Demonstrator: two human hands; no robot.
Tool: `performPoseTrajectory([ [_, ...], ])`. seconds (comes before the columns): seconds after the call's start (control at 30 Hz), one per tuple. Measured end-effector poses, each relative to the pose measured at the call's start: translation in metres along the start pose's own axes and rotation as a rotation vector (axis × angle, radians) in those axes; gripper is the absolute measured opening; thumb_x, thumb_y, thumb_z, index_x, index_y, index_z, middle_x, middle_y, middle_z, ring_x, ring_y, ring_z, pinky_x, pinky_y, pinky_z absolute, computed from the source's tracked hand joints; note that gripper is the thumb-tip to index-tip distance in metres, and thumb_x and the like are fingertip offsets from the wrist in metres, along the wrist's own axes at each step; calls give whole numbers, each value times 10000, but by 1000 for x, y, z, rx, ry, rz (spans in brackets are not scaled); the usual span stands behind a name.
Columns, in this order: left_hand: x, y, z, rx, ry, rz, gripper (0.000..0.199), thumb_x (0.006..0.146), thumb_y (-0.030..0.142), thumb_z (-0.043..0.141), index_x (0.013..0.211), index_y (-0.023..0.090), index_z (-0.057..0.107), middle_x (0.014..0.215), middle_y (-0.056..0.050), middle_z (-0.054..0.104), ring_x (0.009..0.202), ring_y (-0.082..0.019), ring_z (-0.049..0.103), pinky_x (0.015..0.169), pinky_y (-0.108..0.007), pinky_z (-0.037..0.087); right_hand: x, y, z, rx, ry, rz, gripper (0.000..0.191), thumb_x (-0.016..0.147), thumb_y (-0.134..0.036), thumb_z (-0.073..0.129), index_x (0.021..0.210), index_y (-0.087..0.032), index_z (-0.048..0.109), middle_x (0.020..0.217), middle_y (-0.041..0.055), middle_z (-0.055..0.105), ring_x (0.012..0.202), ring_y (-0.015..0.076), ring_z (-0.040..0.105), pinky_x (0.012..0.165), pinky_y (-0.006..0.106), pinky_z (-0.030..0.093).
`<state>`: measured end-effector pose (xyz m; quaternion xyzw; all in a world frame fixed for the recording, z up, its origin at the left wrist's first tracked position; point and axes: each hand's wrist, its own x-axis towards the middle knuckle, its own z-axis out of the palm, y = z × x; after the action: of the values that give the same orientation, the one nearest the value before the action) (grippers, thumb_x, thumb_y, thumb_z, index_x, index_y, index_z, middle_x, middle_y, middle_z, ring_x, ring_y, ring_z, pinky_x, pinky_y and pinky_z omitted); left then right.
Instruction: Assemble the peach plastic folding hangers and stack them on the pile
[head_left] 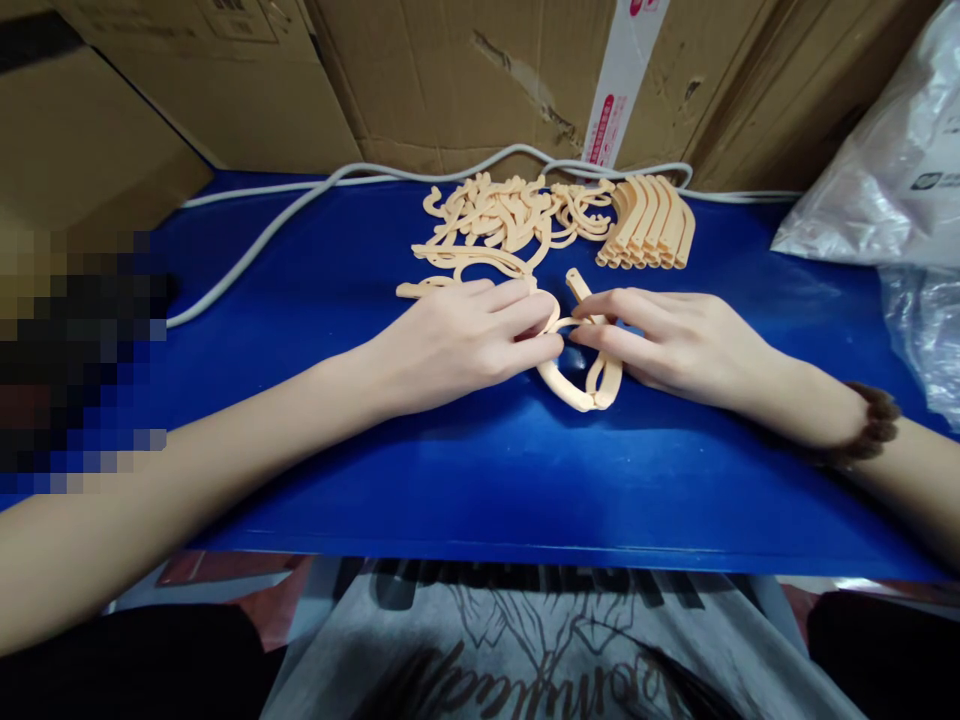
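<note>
A beige plastic folding hanger (564, 387), its curved arms and hook bent into a loop, lies low over the blue table between my hands. My left hand (469, 340) is closed on its left side, fingers hiding part of it. From the right, my right hand (675, 340) pinches the other side between thumb and fingertips. One straight end sticks up past the right fingertips. Just behind my left hand lie more loose curved hanger parts (480, 258), partly covered by that hand.
A tangled heap of beige hooks (502, 210) lies at the back of the blue table (480, 480). To its right is a neat stack of curved hanger arms (651, 225). A white cable (259, 245) runs along cardboard boxes (450, 90). Plastic bags (874, 165) sit at the right.
</note>
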<state>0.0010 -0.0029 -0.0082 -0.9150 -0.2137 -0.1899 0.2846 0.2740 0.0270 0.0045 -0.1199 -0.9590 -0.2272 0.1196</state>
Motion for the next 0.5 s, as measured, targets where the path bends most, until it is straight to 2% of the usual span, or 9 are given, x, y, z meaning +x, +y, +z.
performPoseTrajectory([
  [0.13, 1, 0, -1, 6, 15, 19, 332, 1071, 75, 411, 1007, 164, 725, 940, -57, 730, 914, -184, 693, 688, -286, 481, 1, -2, -3, -18, 34, -31, 254, 1116, -185, 382, 1168, -134, 625, 1135, 108, 731, 913, 190, 671, 671, 279, 481],
  [0.3, 2, -1, 0, -1, -11, 15, 253, 1089, 120, 441, 1083, 148, 693, 916, -48, 738, 868, -178, 707, 656, -280, 459, 4, -8, -7, -32, 45, -98, 299, 1120, -176, 346, 1081, -141, 641, 1033, 101, 730, 832, 182, 626, 718, 302, 498],
  [0.4, 1, -2, 0, -9, -25, -6, 245, 1097, 136, 433, 1132, 143, 675, 877, -44, 729, 889, -182, 724, 627, -287, 433, 5, -13, -10, -46, 60, -115, 260, 1108, -154, 387, 1042, -166, 638, 984, 74, 725, 831, 172, 621, 725, 296, 488],
  [0.5, 0, -3, 1, -17, -49, -21, 251, 1098, 156, 429, 1092, 157, 680, 863, -41, 723, 851, -180, 719, 602, -301, 409, 6, -18, -13, -57, 64, -116, 228, 1102, -161, 430, 996, -187, 630, 939, 43, 714, 786, 156, 607, 691, 293, 462],
])
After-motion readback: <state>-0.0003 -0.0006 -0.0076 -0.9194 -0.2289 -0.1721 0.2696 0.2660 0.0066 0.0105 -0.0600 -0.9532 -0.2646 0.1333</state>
